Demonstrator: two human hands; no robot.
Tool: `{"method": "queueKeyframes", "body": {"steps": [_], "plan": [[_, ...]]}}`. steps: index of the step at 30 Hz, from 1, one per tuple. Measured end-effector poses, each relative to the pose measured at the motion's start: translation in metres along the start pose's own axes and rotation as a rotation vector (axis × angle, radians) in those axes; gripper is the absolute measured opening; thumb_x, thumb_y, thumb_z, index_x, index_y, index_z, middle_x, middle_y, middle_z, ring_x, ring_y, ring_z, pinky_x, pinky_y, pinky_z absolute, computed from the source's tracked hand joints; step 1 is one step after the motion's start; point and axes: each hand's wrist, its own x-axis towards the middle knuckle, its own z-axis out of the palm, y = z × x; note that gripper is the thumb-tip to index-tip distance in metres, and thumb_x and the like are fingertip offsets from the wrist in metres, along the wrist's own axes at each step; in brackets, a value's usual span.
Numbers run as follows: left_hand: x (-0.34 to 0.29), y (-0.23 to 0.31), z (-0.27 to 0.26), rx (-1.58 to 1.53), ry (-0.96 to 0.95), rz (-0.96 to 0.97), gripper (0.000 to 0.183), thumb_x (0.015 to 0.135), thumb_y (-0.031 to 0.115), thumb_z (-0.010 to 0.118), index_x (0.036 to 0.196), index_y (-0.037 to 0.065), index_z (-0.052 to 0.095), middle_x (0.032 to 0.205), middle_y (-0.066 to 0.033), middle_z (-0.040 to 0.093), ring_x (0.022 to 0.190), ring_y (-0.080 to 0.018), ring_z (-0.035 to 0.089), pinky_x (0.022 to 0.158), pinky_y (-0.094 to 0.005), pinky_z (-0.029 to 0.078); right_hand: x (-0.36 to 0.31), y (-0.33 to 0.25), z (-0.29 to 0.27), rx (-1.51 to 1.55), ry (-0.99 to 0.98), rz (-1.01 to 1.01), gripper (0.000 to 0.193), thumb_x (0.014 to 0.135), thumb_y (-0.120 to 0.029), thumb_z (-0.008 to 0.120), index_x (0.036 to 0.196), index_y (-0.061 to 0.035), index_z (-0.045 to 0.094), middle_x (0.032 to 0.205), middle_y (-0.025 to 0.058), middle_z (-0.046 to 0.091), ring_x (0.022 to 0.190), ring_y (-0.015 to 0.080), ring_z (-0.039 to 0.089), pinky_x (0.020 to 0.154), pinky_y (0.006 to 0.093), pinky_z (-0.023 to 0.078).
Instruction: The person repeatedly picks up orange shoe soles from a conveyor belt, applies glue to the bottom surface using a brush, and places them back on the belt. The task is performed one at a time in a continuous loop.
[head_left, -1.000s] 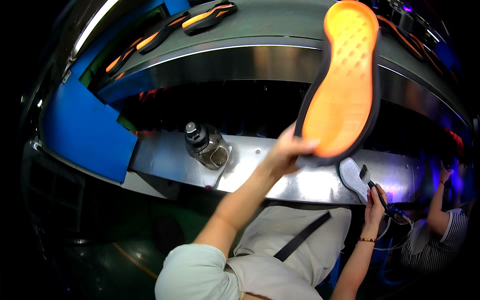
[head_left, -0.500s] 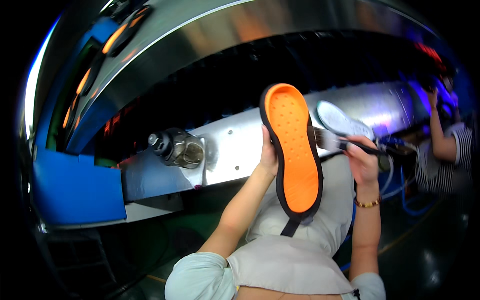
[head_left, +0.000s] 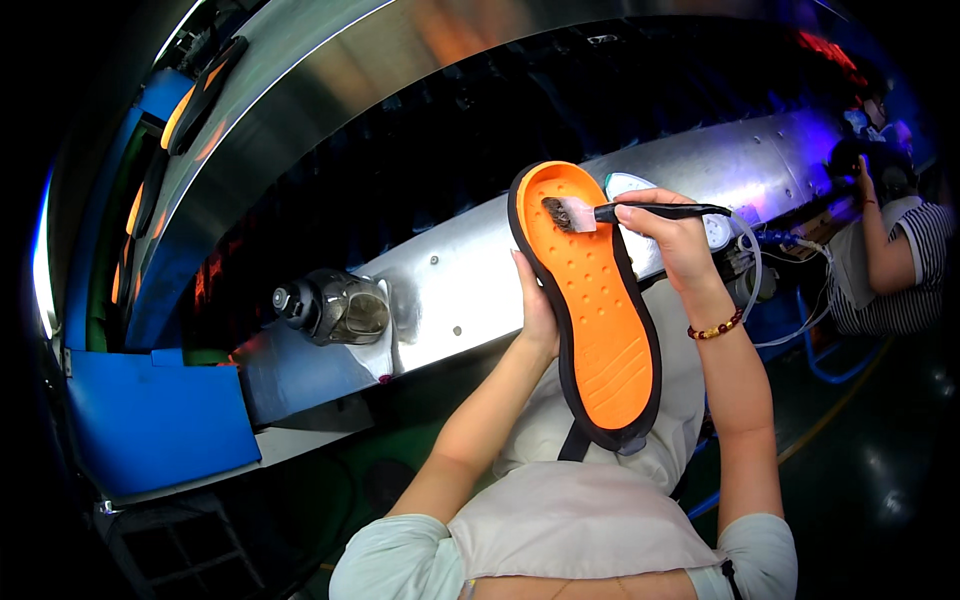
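In front of my body a shoe sole is tilted up, its orange inner face with small dimples toward me and a black rim around it. My left hand grips its left edge; most of those fingers are hidden behind the sole. My right hand is closed round the black handle of a brush. The brush's dark bristles touch the orange face near its upper end. Partly behind the right hand, a pale sole-shaped piece lies on the metal ledge.
The metal ledge runs across beyond my lap. A dark translucent bottle lies on it, left, beside a white cloth. More orange-and-black soles sit at upper left by a blue panel. A person in stripes works at far right.
The brush has moved from beside the sole's right edge onto its orange upper part, my right hand rising with it. The sole is tilted slightly differently, and the whole view has shifted a little.
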Motion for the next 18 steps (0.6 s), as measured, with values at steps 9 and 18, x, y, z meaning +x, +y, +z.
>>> {"method": "queueKeyframes", "body": {"steps": [9,18], "plan": [[0.011,0.007,0.009,0.070,0.181,0.101,0.076,0.073,0.067,0.019,0.116,0.007,0.036,0.109,-0.0091,0.047,0.097,-0.0198,0.048,0.083,-0.0337,0.040,-0.037,0.008,0.040,-0.766,-0.016,-0.599,0.015,0.062,-0.004,0.061,0.077,-0.0030,0.060,0.061,0.0100,0.055,0.054,0.0224,0.051,0.051,0.0281,0.040],[-0.010,0.042,0.017,0.110,0.199,0.135,0.076,0.073,0.067,0.018,0.115,0.007,0.038,0.104,-0.0099,0.050,0.092,-0.0196,0.052,0.080,-0.0313,0.043,-0.056,-0.021,0.007,-0.433,-0.392,-0.316,0.013,0.064,-0.003,0.063,0.077,0.0002,0.061,0.068,0.0074,0.060,0.058,0.0114,0.056,0.054,0.0216,0.044]]}}
